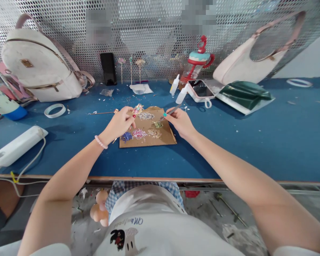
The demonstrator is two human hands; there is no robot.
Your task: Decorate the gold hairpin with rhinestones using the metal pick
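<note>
My left hand [123, 120] is closed around a small, colourful decorated piece [138, 108], held over the upper left of a piece of cardboard [168, 136]. A thin stick end shows below that hand; whether it belongs to the piece I cannot tell. Between the fingers of my right hand [180, 121] are metal tweezers [173, 110], their tips pointing down to the left near a pile of green sequins [157, 124]. Around it on the cardboard lie silvery sequins [146, 116], pink sequins [139, 133], blue sequins [127, 137] and beige sequins [154, 133].
Behind the cardboard stand two white glue bottles [181, 94], a phone [201, 89] and a red-lidded cup [197, 60]. Several decorated sticks [131, 69] stand upright beside a black phone [108, 69]. A backpack [40, 64] and power strip [19, 145] are left; a handbag [242, 58] is right.
</note>
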